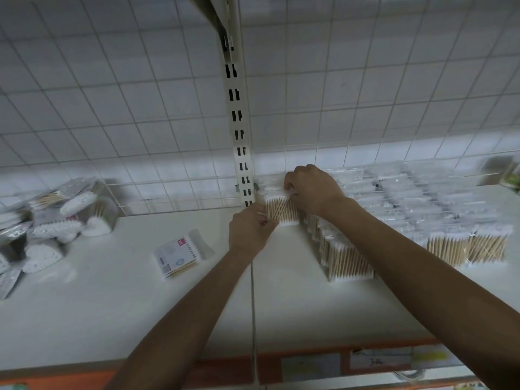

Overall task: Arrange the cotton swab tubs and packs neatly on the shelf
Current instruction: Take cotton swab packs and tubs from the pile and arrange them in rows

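Head view: one clear pack (280, 213) of wooden-stemmed cotton swabs, upright, was pinched between left hand (249, 230) at its side and right hand (312, 190) over its top. It stood on the white shelf (112, 299), like packs (422, 209) in rows right of the right hand, a wire grid (112, 108) behind.

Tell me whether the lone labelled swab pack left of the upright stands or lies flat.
Lying flat: the swab pack rests label-up on the shelf, with its sticks showing at its near edge.
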`<action>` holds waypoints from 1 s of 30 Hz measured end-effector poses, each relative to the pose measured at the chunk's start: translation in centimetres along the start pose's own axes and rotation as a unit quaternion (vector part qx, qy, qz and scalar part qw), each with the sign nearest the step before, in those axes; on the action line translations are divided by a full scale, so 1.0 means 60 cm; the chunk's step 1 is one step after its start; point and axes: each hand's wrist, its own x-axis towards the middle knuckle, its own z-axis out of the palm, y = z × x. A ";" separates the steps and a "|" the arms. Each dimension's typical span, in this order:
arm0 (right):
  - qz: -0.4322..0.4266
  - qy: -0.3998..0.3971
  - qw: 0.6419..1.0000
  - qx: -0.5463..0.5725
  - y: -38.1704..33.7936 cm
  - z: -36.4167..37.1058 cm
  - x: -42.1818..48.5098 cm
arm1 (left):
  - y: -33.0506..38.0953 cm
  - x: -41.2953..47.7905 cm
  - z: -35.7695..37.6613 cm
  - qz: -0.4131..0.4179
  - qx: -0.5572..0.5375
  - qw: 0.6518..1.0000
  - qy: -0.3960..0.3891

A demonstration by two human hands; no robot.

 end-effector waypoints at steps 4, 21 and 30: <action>0.005 -0.003 1.000 -0.006 -0.002 0.000 0.002 | -0.001 0.000 0.001 0.013 0.011 1.000 -0.001; -0.056 0.046 0.994 0.088 -0.107 -0.004 -0.038 | -0.026 -0.021 -0.081 0.083 0.123 0.988 0.047; -0.084 -0.065 0.970 0.219 -0.218 0.088 -0.040 | -0.115 -0.072 -0.188 -0.015 0.217 0.974 0.055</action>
